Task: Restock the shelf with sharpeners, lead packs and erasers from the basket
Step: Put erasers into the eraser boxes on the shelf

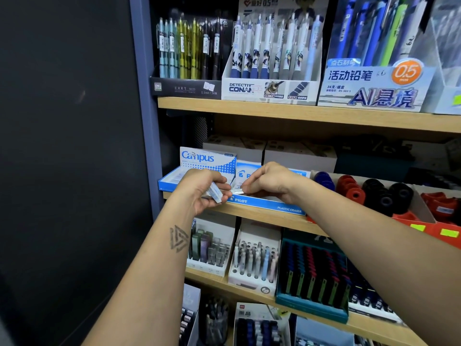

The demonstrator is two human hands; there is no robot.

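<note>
"Campus" on blue-white eraser box [208, 159], "PILOT PLASTIC ERASER" on blue tray [267, 204], "DETECTIVE CONAN" on pen display [269, 89], "0.5" on pencil box [374, 83]

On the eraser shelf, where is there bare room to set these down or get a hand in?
Bare wood shows only along the front edge below the Pilot eraser box. The box interior is hidden behind the right hand. The left hand holds erasers before the Campus box. Rightward, the sharpener tray is crowded.
</note>
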